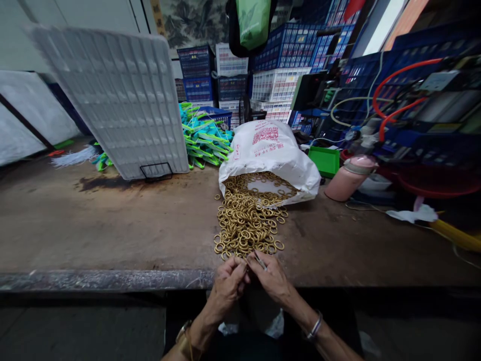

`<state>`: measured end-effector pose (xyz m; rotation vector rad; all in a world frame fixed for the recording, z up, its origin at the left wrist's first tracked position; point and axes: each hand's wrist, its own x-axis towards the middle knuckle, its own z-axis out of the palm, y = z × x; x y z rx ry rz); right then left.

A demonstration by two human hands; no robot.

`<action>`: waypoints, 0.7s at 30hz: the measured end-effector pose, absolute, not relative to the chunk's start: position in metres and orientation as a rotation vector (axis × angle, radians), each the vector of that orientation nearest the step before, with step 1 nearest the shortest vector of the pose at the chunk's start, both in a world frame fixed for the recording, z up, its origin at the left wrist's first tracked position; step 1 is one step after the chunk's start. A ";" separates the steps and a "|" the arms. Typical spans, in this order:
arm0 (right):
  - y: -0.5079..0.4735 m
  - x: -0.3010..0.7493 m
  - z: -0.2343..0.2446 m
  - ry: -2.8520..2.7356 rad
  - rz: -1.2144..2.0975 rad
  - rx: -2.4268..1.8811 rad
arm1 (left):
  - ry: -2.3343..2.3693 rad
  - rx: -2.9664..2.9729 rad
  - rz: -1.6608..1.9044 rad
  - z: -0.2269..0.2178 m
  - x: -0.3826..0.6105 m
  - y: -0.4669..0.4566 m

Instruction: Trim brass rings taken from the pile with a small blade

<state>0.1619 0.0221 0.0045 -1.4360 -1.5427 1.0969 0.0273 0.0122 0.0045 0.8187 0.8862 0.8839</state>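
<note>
At the table's front edge, my left hand (230, 282) is closed in a pinch; what its fingertips hold is too small to make out. Close beside it, almost touching, is my right hand (272, 280), closed around a thin grey metal piece (260, 261) that sticks out between the fingers. Its kind does not show clearly. Just beyond both hands lies a heap of brass-coloured rings (246, 225). The rings spill from the mouth of a white sack (263, 145) with red print, which lies on its side with more rings inside.
A white ribbed panel (116, 100) stands tilted on a black wire stand (156, 171) on the wooden table (75, 230). Behind are green and blue clips (206, 140) and stacked crates (280, 82). A pink bottle (349, 178) and green tray (323, 161) stand right of the sack.
</note>
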 end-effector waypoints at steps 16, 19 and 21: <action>0.020 0.165 0.003 -1.746 0.904 -1.520 | 0.827 0.739 0.978 0.004 0.026 0.008; 0.013 0.163 0.001 -1.978 0.745 -1.550 | 0.837 0.739 0.989 0.004 0.026 0.008; 0.010 0.162 0.001 -2.078 0.667 -1.567 | 0.868 0.744 0.982 0.005 0.026 0.008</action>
